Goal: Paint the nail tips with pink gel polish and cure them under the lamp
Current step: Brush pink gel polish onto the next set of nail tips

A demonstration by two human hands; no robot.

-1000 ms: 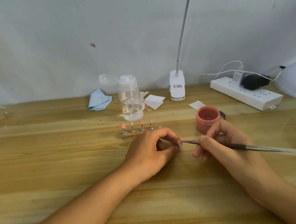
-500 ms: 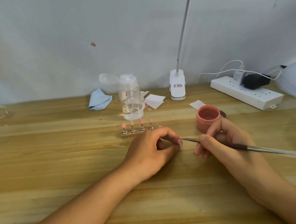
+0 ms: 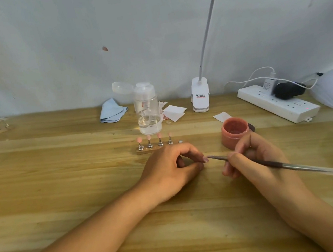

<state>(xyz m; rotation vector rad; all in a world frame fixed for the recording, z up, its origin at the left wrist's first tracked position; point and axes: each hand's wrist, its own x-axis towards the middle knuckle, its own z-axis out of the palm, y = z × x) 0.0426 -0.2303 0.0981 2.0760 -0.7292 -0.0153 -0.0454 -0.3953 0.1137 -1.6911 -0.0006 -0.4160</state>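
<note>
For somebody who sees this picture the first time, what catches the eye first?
Two hands meet in the middle: the right hand holds a thin brush whose tip points at the curled fingers of the left hand. Just behind stand an open pink jar, on the right, and a small stand with four pink nail tips.

Standing here, I can't read a single word on anything. The white clip base of the lamp (image 3: 199, 92) at the back of the table (image 3: 63, 181) carries a small label (image 3: 199, 96) with a dark line of print above a red one, too blurred to make out. The white plug adapter (image 3: 268, 85) in the power strip (image 3: 286, 107) shows a few lines of tiny grey print, equally illegible.
</note>
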